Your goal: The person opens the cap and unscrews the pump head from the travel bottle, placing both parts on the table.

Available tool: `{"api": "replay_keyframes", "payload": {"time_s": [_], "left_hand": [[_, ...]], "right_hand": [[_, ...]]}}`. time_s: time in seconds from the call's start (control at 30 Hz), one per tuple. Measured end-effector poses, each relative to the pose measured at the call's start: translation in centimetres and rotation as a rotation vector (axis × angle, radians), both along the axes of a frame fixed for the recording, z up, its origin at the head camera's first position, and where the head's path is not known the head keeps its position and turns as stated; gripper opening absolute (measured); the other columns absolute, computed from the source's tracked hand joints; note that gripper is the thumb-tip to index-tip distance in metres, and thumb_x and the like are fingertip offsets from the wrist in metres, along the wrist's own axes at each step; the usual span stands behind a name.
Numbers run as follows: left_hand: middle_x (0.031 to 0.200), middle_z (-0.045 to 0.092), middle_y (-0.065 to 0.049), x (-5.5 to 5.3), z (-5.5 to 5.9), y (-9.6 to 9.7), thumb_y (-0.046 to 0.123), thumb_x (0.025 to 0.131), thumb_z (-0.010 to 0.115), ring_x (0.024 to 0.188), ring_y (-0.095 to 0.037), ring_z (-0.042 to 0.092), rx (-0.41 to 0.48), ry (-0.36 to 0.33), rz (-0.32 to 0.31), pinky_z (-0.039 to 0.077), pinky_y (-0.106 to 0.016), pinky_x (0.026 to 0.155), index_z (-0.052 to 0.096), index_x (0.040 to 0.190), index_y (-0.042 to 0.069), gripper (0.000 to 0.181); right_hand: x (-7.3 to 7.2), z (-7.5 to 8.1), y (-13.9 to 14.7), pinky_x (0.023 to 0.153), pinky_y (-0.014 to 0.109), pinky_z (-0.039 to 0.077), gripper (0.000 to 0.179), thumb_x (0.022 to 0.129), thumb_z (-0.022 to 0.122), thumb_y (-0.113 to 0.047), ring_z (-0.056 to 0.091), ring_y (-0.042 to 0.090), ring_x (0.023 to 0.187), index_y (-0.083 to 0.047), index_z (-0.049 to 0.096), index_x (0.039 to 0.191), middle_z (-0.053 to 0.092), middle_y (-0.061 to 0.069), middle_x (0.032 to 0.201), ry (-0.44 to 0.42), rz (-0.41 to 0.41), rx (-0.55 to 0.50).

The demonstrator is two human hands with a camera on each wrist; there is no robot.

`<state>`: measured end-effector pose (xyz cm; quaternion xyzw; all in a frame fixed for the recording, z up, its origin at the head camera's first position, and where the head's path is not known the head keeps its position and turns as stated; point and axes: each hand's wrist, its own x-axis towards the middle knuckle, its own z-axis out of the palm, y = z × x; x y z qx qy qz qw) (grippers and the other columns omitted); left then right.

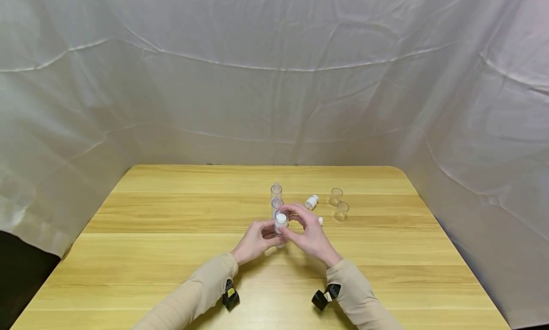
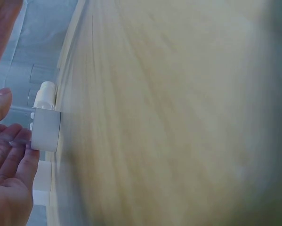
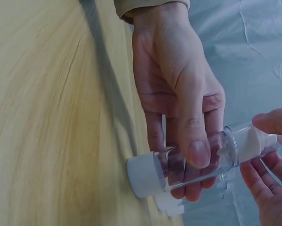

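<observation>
Soft glare on the tabletop (image 1: 276, 292)

The left hand (image 2: 11, 181) holds a clear bottle (image 2: 23, 117) just above its white base (image 2: 46, 131); a white bottle (image 2: 45, 95) shows past one side of that base, a white cylinder (image 2: 43, 176) past the other.

Clear bottles number three: one held bottle (image 3: 209, 172), plus a middle bottle (image 1: 277, 205) and a far bottle (image 1: 276, 192) behind it. There are three small white pieces: a nearer loose piece (image 1: 320, 221), partly hidden, a farther loose piece (image 1: 311, 202), and a fitted piece (image 3: 248, 143) at the held bottle's top. Clear cups come to three: a near cup (image 1: 341, 211), a far cup (image 1: 336, 197), and a fitted cup (image 3: 231, 149) round that third white piece. Two hands, left (image 1: 256, 240) and right (image 1: 308, 231), and one surface (image 1: 171, 215) complete the count.
</observation>
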<state>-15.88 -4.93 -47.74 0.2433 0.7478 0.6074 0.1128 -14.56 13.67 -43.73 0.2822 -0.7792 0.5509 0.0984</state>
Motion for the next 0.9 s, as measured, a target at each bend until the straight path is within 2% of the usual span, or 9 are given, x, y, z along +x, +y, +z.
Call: {"api": "replay_keyframes", "payload": {"time_s": [0.27,0.47,0.67,0.9], "left_hand": [[0.123,0.07,-0.023,0.0,0.0,0.0,0.008,0.09,0.074,0.116,-0.036,0.068,-0.012,0.006,0.007,0.058,-0.024,0.1,0.065,0.126,-0.004,0.039],[0.128,0.067,-0.025,0.0,0.0,0.0,0.009,0.091,0.073,0.119,-0.037,0.067,-0.013,-0.006,-0.004,0.057,-0.025,0.101,0.062,0.13,-0.004,0.043],[0.128,0.066,-0.027,0.0,0.1,0.1,0.009,0.091,0.073,0.118,-0.039,0.067,-0.016,-0.012,-0.003,0.057,-0.027,0.102,0.06,0.131,-0.005,0.045],[0.127,0.067,-0.027,0.0,0.1,0.0,0.009,0.091,0.073,0.118,-0.039,0.067,-0.026,0.001,0.002,0.057,-0.031,0.103,0.061,0.129,-0.006,0.043]], "right_hand": [[0.5,0.8,-0.3,0.103,0.026,0.057,0.045,0.085,0.075,0.004,0.061,0.019,0.112,0.005,0.06,0.127,0.063,0.022,0.123,0.033,-0.038,-0.076],[0.9,1.5,-0.4,0.104,0.02,0.055,0.047,0.084,0.074,0.008,0.06,0.008,0.113,0.009,0.057,0.128,0.062,0.026,0.124,0.031,-0.055,-0.169],[1.2,2.1,-0.1,0.1,0.016,0.055,0.05,0.081,0.071,0.016,0.061,0.003,0.11,0.013,0.054,0.128,0.06,0.031,0.12,0.082,-0.065,-0.253],[1.2,2.4,0.6,0.1,0.016,0.055,0.047,0.081,0.071,0.017,0.062,0.004,0.108,0.015,0.055,0.126,0.061,0.03,0.114,0.144,-0.091,-0.239]]}}
